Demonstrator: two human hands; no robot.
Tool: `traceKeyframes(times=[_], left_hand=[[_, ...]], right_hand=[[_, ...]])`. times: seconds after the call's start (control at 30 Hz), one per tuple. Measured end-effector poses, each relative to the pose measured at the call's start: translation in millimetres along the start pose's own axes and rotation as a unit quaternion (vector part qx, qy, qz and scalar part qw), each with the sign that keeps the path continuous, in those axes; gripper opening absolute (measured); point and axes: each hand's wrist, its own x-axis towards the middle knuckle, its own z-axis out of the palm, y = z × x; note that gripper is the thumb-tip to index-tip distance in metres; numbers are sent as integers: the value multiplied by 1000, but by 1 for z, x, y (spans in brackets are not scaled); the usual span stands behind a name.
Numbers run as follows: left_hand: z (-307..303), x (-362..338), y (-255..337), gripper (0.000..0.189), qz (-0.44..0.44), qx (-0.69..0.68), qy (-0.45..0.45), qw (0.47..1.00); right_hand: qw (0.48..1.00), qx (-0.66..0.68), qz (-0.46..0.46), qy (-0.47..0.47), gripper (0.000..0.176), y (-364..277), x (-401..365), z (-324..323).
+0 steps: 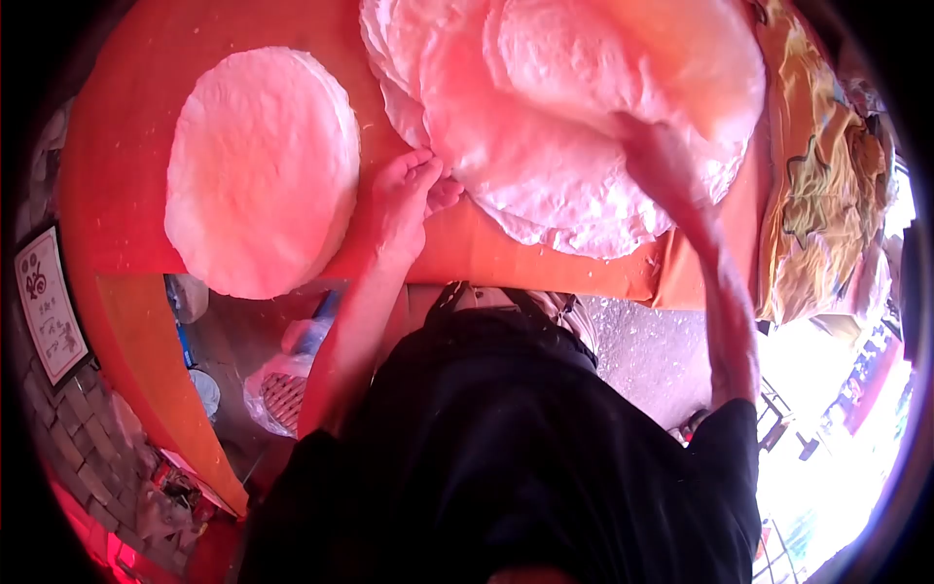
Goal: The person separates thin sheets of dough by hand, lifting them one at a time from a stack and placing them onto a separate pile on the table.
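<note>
1. Two piles on the orange table (pixel 126 146): neat stack (pixel 258 170) left, loose heap (pixel 545 146) right.
2. Left hand (pixel 404 200) has its fingers pinched together on the loose heap's edge; right hand (pixel 652 146) is blurred, grip unreadable.
3. Patterned cloth (pixel 827 165) lies alongside.

I see the left hand (pixel 404 195) touching the edge of the loose sheets (pixel 545 146) by the table's (pixel 126 146) front edge. The right hand (pixel 654 146) is blurred among them. A neat stack (pixel 261 170) lies well left.
</note>
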Motion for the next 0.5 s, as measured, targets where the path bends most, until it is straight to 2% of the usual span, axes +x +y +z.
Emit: traceKeyframes(times=[0.03, 0.1, 0.17, 0.2, 0.23, 0.3, 0.33, 0.37, 0.4, 0.43, 0.47, 0.5], left_hand=[[-1, 0, 1, 36, -8, -17, -10, 1000], [3, -2, 4, 31, 70, 36, 33, 996], [5, 0, 12, 29, 113, 72, 63, 989], [8, 1, 16, 26, 132, 50, 31, 989], [12, 3, 22, 25, 119, 40, 13, 992], [23, 6, 30, 24, 94, 22, -21, 995], [27, 8, 29, 22, 104, 24, -33, 994], [33, 8, 30, 22, 92, 30, -46, 994], [41, 9, 34, 21, 82, 37, -60, 994], [47, 10, 36, 21, 71, 44, -75, 994], [52, 14, 33, 20, 82, 66, -88, 991], [60, 16, 37, 19, 79, 74, -97, 989]], right_hand=[[999, 2, -16, 35, 28, -2, -1, 5], [990, 85, 25, 111, 28, -4, -11, 8], [994, 5, -5, 110, 31, 0, -20, 16], [991, 21, -39, 127, 33, -3, -22, 17], [988, -14, -10, 156, 28, -4, -25, 22], [986, -67, -26, 147, 21, 23, -18, 11], [985, -95, 30, 138, 15, 32, -9, -10], [989, -88, 0, 119, 14, 66, 6, -34], [985, 21, 40, 168, 14, 60, 15, -74], [975, -105, 56, 186, 15, 68, 33, -106], [975, -157, -18, 159, 15, 105, 51, -142], [959, -270, 61, 69, 24, 136, 82, -176]])
